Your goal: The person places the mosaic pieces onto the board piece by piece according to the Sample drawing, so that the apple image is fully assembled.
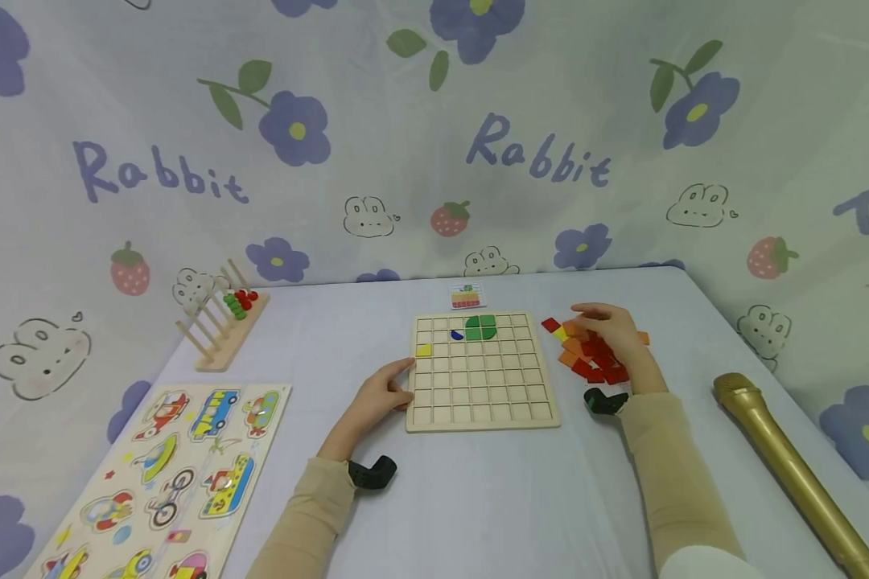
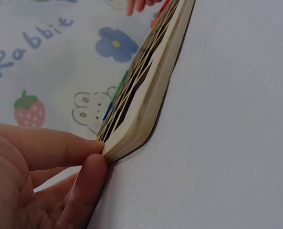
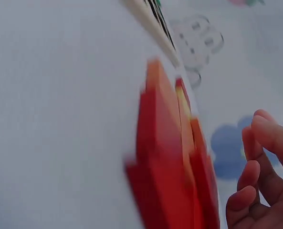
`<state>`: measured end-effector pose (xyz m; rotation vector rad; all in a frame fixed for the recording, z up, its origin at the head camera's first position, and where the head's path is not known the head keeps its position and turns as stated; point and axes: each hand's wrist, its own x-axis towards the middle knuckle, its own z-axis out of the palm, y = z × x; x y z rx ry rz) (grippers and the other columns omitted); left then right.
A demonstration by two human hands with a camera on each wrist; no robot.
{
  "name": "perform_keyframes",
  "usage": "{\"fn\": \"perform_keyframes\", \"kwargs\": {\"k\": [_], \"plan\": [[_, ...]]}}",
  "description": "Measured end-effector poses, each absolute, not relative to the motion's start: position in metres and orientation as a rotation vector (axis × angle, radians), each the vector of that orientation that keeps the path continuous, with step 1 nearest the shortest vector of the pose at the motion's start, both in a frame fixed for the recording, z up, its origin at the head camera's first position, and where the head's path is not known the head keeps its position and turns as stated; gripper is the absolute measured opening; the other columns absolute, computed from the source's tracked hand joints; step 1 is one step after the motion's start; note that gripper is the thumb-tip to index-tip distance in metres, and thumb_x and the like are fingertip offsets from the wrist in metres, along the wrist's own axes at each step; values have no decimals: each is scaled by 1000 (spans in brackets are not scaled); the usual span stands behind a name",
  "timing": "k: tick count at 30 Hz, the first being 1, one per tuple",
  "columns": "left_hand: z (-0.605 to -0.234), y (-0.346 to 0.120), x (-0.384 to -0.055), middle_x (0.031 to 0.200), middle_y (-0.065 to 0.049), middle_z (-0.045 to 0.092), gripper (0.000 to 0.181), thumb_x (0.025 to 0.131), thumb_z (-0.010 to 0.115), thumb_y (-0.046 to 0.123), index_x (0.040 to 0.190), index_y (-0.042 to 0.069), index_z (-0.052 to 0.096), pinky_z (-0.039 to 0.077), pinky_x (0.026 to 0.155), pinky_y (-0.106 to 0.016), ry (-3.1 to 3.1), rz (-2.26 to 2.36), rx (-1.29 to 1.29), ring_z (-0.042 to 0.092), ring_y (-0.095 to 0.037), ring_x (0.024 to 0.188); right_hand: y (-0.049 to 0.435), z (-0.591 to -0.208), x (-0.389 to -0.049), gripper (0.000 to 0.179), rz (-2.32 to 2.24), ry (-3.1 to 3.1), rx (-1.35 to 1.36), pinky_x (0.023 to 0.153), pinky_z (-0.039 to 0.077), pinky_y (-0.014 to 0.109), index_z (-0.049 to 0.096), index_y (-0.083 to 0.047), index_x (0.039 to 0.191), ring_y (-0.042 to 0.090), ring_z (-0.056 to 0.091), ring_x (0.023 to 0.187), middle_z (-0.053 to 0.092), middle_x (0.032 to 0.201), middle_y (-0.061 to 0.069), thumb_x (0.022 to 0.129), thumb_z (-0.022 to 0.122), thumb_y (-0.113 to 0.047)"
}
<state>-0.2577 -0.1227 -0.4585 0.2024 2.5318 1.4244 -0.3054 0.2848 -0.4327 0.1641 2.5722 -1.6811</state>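
Wooden, pale and square, the grid board [image 1: 482, 372] is lying flat in the middle of the light table [image 1: 521, 498], and the left hand [image 1: 379, 396] is pinching its near left corner between thumb and fingers [image 2: 60, 145], probably so that it is not sliding. Only a few cells at the far side are carrying pieces: a green rounded shape [image 1: 481, 326], a small blue piece [image 1: 457, 334] and a yellow square [image 1: 423, 350]. Just right of the board the right hand [image 1: 611, 334] is resting over a loose heap of red and orange square tiles [image 1: 586, 358], its fingers [image 3: 256, 162] loosely curled; whether they are gripping a tile, the views are not showing.
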Motion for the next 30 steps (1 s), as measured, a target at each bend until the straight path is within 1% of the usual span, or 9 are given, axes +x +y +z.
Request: {"fn": "perform_keyframes", "kwargs": {"k": [4, 8, 10, 13, 15, 18, 24, 30], "plan": [[-458, -123, -258, 69, -7, 56, 63, 79, 66, 5, 138, 13, 45, 43, 58, -26, 2544, 1419, 202, 55, -14, 61, 309, -435, -291, 48, -1651, 2606, 364, 81, 39, 24, 47, -8, 135, 21, 45, 106, 46, 133, 16, 93, 54, -30], [-457, -124, -258, 69, -7, 56, 62, 79, 66, 5, 137, 13, 45, 43, 58, -26, 2550, 1419, 197, 54, -14, 61, 323, -434, -283, 45, -1565, 2714, 477, 77, 39, 24, 48, -5, 134, 27, 46, 108, 48, 130, 20, 93, 54, -23], [-457, -124, -258, 69, -7, 56, 62, 79, 66, 5, 137, 13, 46, 43, 58, -26, 2549, 1424, 194, 54, -14, 61, 328, -433, -281, 44, -1529, 2755, 518, 77, 40, 28, 50, -4, 132, 31, 45, 108, 47, 127, 22, 92, 54, -21], [-458, -124, -258, 69, -7, 55, 62, 79, 66, 5, 137, 12, 46, 43, 58, -26, 2545, 1435, 194, 54, -14, 61, 333, -434, -279, 46, -1488, 2746, 552, 87, 39, 39, 48, -1, 133, 36, 40, 114, 45, 127, 24, 91, 56, -20], [-458, -124, -257, 68, -7, 55, 62, 79, 66, 5, 137, 11, 46, 43, 58, -26, 2541, 1436, 195, 54, -14, 60, 336, -436, -278, 49, -1477, 2707, 576, 95, 35, 46, 46, 0, 133, 37, 36, 118, 43, 129, 25, 90, 58, -20], [-458, -123, -257, 67, -6, 55, 62, 78, 66, 5, 137, 11, 46, 43, 57, -26, 2534, 1439, 197, 54, -14, 60, 338, -439, -278, 53, -1452, 2668, 589, 102, 29, 50, 45, 1, 135, 39, 32, 123, 41, 131, 25, 89, 60, -21], [-459, -122, -257, 67, -6, 55, 62, 78, 66, 4, 137, 12, 46, 43, 57, -26, 2531, 1438, 200, 54, -14, 59, 339, -445, -279, 54, -1313, 2718, 574, 98, 31, 51, 44, 2, 135, 40, 34, 117, 40, 129, 27, 89, 59, -24], [-458, -122, -257, 68, -6, 55, 62, 79, 66, 5, 137, 12, 45, 43, 59, -26, 2528, 1438, 197, 53, -14, 61, 339, -446, -279, 48, -1305, 2788, 499, 93, 36, 47, 49, 3, 128, 39, 40, 110, 45, 124, 27, 88, 61, -20]]}}
